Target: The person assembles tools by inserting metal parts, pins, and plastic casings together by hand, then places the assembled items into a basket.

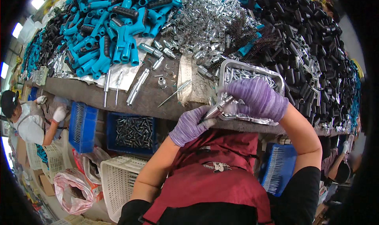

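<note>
1. Silver metal cylinder sits at the table's near edge, beside the tray's near left corner, tilted up to the right.
2. Left hand, gloved in purple, is clamped around its lower part.
3. Right hand is at its upper end, partly over the metal tray of small pins; blur hides whether its fingers grip.
4. Teal housings lie piled beyond.

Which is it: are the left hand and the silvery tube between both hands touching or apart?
Touching: the head view shows the left hand closed around the silvery tube.
</note>
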Demonstrator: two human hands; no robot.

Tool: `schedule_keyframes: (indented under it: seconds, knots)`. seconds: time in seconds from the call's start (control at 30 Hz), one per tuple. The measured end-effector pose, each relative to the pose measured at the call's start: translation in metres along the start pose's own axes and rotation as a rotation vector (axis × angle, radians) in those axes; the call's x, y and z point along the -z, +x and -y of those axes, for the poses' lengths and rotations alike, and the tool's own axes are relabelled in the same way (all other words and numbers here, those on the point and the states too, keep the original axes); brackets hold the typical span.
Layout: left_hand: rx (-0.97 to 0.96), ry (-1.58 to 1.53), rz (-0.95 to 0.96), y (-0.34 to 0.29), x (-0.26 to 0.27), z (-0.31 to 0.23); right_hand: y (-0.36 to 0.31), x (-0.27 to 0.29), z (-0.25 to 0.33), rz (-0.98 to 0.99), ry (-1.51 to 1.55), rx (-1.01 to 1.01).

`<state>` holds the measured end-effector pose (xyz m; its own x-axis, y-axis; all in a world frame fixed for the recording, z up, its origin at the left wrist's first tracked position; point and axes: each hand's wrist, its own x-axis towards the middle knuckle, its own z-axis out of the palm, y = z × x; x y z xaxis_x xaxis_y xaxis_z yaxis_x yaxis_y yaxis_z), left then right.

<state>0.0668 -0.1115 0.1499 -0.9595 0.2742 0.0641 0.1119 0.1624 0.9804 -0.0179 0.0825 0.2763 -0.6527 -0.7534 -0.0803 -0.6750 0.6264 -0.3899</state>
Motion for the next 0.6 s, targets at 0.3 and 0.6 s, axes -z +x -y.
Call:
schedule_keyframes:
  seconds: [0.3,0.6]
  knots:
    - [-0.035,0.115,0.008,0.0,0.001,0.002,0.005,-0.018,-0.003,0.065,-0.048,0.042]
    - [-0.006,0.145,0.076,-0.003,0.0,0.003,-0.016,-0.025,-0.007,-0.103,0.089,0.14]
